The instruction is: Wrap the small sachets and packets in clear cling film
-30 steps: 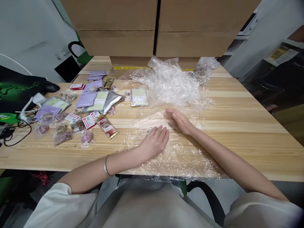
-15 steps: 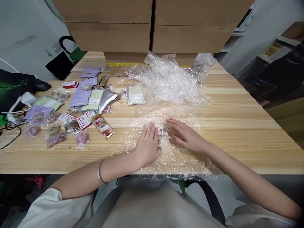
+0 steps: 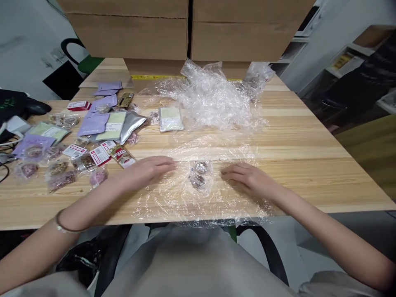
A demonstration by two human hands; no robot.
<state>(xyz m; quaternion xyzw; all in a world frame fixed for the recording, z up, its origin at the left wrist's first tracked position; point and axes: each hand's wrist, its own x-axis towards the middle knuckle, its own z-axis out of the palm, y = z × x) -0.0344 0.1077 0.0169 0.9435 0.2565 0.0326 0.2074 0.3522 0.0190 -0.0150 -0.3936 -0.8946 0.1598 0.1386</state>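
Note:
A sheet of clear plastic film (image 3: pixel 216 194) lies flat on the wooden table (image 3: pixel 309 165) in front of me. On it sits a small clear packet of dark dried bits (image 3: pixel 199 175). My left hand (image 3: pixel 148 170) rests flat on the film's left part, fingers stretched out toward the packet. My right hand (image 3: pixel 247 179) lies flat on the film to the right of the packet, fingers extended. Neither hand touches the packet.
A crumpled heap of clear film (image 3: pixel 216 97) lies at the back centre. Several sachets and small packets (image 3: pixel 102 126) are spread over the table's left side, a pale green pouch (image 3: pixel 170 119) among them. Cardboard boxes (image 3: pixel 185 29) stand behind. Cables (image 3: pixel 4 144) lie far left.
Both hands were close together over the middle of the film; they have slid apart, left hand leftward and right hand rightward, uncovering the small packet between them. The view has tilted slightly.

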